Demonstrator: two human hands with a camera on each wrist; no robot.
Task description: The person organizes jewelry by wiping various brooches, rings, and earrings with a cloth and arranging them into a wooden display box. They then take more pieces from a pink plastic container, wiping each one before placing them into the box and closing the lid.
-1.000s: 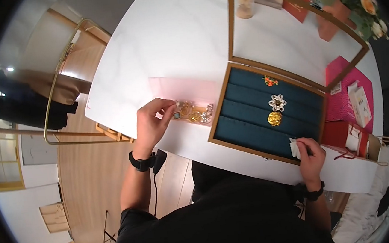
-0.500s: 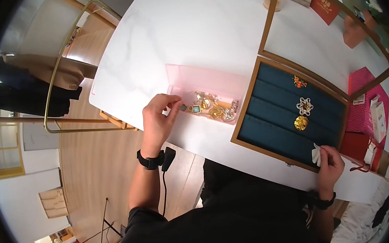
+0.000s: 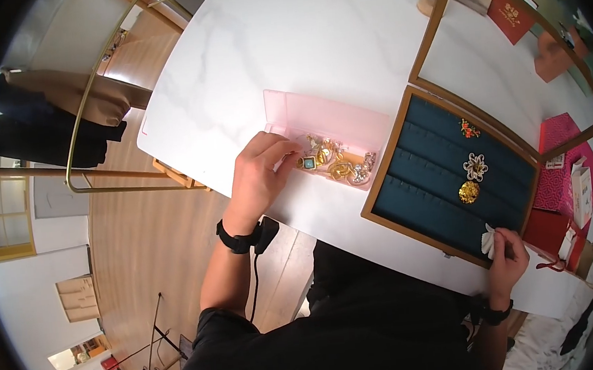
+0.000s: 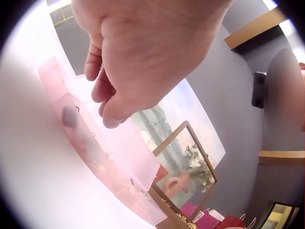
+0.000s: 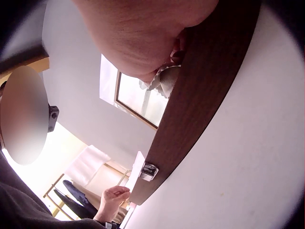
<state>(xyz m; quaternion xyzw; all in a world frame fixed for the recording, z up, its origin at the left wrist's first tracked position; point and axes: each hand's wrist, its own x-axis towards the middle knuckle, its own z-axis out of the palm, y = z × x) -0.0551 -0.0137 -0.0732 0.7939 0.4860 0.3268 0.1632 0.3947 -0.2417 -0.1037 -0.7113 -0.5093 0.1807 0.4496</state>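
Observation:
My left hand (image 3: 259, 178) is at the left end of an open pink box (image 3: 325, 112), thumb and fingertips close together over its rim. Whether they pinch anything I cannot tell. Gold and silver jewelry (image 3: 341, 169) lies in a heap in the box, with a square teal-stoned piece (image 3: 309, 163) near those fingertips. My right hand (image 3: 508, 261) pinches a white, fan-shaped ornament (image 3: 487, 241) with a scalloped edge, at the near right corner of a wood-framed display case (image 3: 402, 219). On its dark teal lining sit an orange flower brooch (image 3: 469, 127), a white flower brooch (image 3: 475, 166) and a round gold brooch (image 3: 468, 192).
The case's framed glass lid (image 3: 431, 25) stands raised behind it. Right of the case lie a magenta pouch (image 3: 554, 183) and a red bag (image 3: 547, 232). A red card (image 3: 509, 15) stands farther back. A clothes rack (image 3: 83, 126) is beyond the table's left edge.
The head view has turned, shifting the table's things rightward. My left fingertips drew away from the teal-stoned piece, then came closer again. The right hand keeps pinching the white ornament.

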